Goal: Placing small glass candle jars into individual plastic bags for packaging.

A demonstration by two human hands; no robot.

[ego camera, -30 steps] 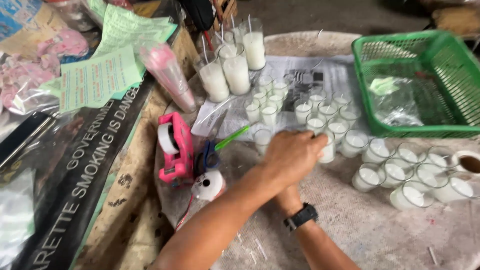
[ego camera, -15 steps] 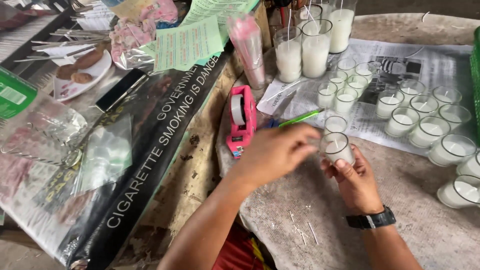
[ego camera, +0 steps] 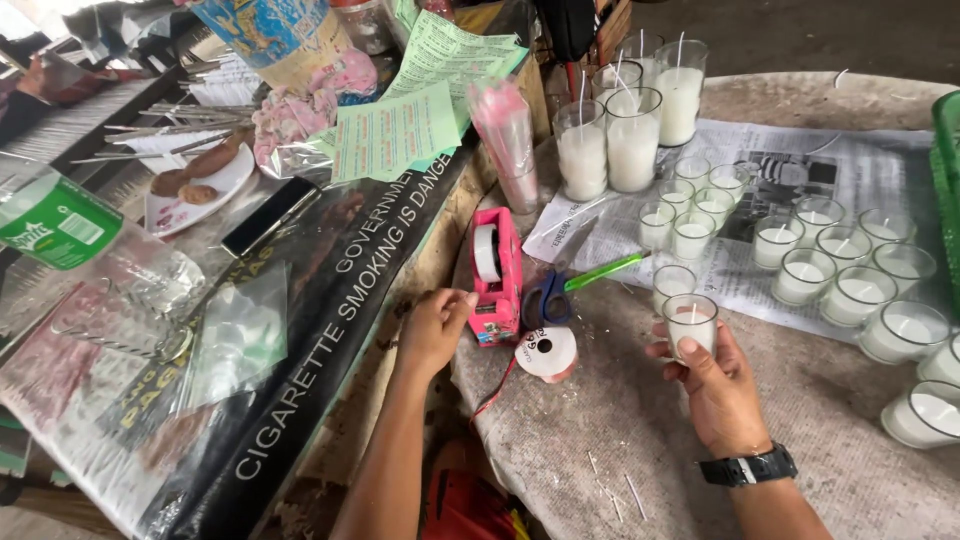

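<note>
Right hand [ego camera: 722,392] holds one candle glass [ego camera: 690,322], left hand [ego camera: 432,330] none

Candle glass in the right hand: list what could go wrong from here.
1. The right hand grips the small candle glass only by fingertips, off the table; it could slip and hit the glass just behind.
2. The left hand reaches at the pink tape dispenser; its cutter edge could nick a finger.
3. Many small candle glasses stand tightly packed on newspaper; a stray elbow might topple several.
</note>
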